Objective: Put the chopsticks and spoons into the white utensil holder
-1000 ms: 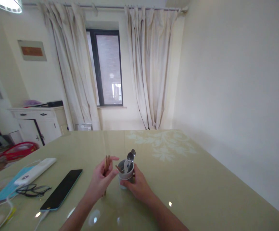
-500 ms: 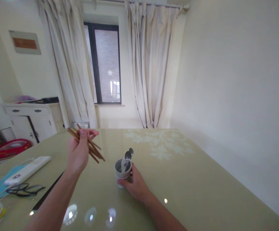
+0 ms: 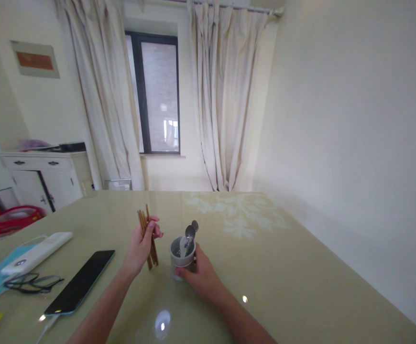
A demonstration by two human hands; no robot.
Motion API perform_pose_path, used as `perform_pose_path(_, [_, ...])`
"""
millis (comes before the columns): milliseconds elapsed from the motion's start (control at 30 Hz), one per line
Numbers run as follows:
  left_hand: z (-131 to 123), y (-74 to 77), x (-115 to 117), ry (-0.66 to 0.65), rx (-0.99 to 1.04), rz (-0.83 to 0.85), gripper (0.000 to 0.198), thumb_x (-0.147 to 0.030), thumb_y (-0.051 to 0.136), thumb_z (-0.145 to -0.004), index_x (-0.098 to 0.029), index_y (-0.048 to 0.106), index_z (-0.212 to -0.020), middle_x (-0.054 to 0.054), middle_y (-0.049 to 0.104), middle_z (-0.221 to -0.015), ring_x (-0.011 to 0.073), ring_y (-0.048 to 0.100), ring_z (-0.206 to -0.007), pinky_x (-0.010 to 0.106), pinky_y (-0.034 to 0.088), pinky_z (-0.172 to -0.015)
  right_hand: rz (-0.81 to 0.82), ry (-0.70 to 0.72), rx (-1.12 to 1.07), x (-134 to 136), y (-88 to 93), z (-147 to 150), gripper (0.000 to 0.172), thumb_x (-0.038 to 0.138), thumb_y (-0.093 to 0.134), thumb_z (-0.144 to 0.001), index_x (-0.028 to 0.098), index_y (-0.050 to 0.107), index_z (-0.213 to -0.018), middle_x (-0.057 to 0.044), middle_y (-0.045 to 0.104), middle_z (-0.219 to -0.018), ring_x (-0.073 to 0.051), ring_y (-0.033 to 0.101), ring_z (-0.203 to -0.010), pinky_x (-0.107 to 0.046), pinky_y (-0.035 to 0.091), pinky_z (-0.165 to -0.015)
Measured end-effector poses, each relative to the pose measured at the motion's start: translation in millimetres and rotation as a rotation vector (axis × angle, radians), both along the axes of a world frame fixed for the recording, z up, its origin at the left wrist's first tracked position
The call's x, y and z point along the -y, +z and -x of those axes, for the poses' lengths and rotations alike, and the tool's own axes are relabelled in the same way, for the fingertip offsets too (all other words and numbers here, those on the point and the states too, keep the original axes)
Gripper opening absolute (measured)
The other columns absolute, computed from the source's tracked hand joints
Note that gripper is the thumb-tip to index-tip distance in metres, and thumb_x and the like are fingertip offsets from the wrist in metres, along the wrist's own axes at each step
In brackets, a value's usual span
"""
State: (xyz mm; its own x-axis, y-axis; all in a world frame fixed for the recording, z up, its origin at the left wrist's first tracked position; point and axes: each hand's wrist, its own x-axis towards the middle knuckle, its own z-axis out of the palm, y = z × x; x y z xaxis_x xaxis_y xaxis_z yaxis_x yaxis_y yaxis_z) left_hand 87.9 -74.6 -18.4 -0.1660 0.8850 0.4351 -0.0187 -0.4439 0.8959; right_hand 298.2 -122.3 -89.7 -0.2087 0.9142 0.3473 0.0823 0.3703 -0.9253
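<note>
Wooden chopsticks (image 3: 153,254), metal spoons (image 3: 190,232), glossy tabletop (image 3: 287,272)

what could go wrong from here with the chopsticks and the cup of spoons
The left hand holds several chopsticks in one bundle, so one might slip out if the grip loosens.

The spoons stick up above the cup's rim; the cup could tip if the right hand let go and something knocked them.

The left forearm might brush the phone beside it.
</note>
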Motion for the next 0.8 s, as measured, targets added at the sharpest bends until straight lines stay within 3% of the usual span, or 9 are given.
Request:
perform_pose_path(200, [-2, -8.8, 2, -0.004, 0.099, 0.023, 0.059, -0.073, 0.076, -0.081, -0.022, 0.059, -0.107, -0.006, 0.064, -0.074, 0.0148, 0.069, -0.072, 0.036, 0.065, -0.083, 0.011, 0.022, 0.001, 1, 1.8, -1, 0.060, 0.027, 0.087, -0.078, 0.023, 0.061, -0.132, -0.009, 0.074, -0.128, -0.031, 0.070, -0.119, -0.047, 0.054, -0.105])
perform_pose_path(333, [-5, -31.8, -2, -0.033, 0.102, 0.137, 0.064, -0.075, 0.079, -0.074, -0.022, 0.060, -0.104, -0.005, 0.065, -0.072, 0.0163, 0.069, -0.070, 0.036, 0.066, -0.078, -0.002, 0.032, -0.003, -1, -0.3, -1, 0.061, 0.027, 0.088, -0.078, 0.022, 0.060, -0.132, -0.010, 0.074, -0.128, -0.031, 0.070, -0.119, -0.048, 0.053, -0.106])
perform_pose_path(500, [-2, -50.7, -21, -0.039, 0.149, 0.391, 0.037, -0.051, 0.078, -0.087, -0.023, 0.060, -0.101, -0.004, 0.067, -0.073, 0.0159, 0.073, -0.072, 0.035, 0.067, -0.080, 0.001, 0.042, -0.021, -3, -2.7, -1, 0.059, 0.028, 0.088, -0.078, 0.021, 0.061, -0.131, -0.009, 0.075, -0.127, -0.031, 0.070, -0.117, -0.046, 0.053, -0.104])
perform_pose_path(667, [8, -53.7, -32, -0.080, 0.033, 0.559, 0.023, -0.030, 0.087, -0.079, -0.018, 0.067, -0.082, 0.007, 0.075, -0.074, 0.0204, 0.076, -0.070, 0.035, 0.066, -0.074, -0.028, 0.041, -0.022, -1, -1.5, -3, 0.058, 0.025, 0.088, -0.079, 0.022, 0.062, -0.131, -0.008, 0.074, -0.129, -0.029, 0.069, -0.119, -0.044, 0.051, -0.106])
perform_pose_path(800, [17, -65.2, -35, -0.056, -0.132, 0.556, 0.030, -0.036, 0.088, -0.071, -0.017, 0.073, -0.087, 0.005, 0.074, -0.070, 0.0232, 0.074, -0.068, 0.034, 0.062, -0.065, -0.027, 0.027, 0.004, 0, 0.1, -4, 0.058, 0.027, 0.089, -0.079, 0.022, 0.063, -0.130, -0.009, 0.074, -0.129, -0.030, 0.069, -0.119, -0.046, 0.051, -0.107])
